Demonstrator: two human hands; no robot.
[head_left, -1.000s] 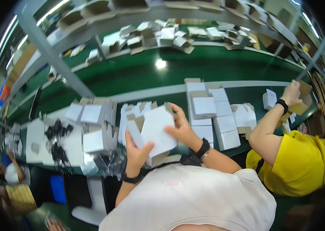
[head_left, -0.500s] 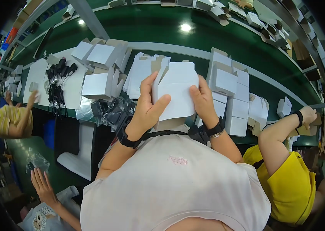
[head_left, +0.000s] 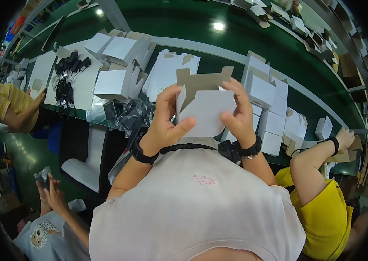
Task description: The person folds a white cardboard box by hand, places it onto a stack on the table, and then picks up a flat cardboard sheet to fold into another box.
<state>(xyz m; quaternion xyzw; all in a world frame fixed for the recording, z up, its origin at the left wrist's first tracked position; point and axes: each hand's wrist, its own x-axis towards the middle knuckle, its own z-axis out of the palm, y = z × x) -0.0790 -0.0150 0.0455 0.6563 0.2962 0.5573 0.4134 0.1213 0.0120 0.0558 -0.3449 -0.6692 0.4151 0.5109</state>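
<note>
Between my two hands is a white cardboard box (head_left: 210, 108), held up in front of my chest. Its far flap stands raised and shows a grey-brown inner side. My left hand (head_left: 168, 111) grips the box's left side, thumb on the near white face. On the opposite side my right hand (head_left: 238, 113) holds it, fingers over the top corner and thumb on the face. Just beyond the box lies a stack of flat white cartons (head_left: 164, 74), partly hidden by it.
Folded white boxes (head_left: 123, 50) pile up at the left, more boxes (head_left: 264, 87) at the right. Black adapters with cables (head_left: 68, 74) lie on white sheeting; clear plastic bags (head_left: 131, 115) sit nearer. Co-workers are at both sides: a yellow-clad person (head_left: 323, 209), a person handling a small bag (head_left: 55, 195).
The box has opened out: its far flap now stands up and the inside shows. My hands have shifted slightly apart. The co-worker at lower left has brought both hands together on a small bag.
</note>
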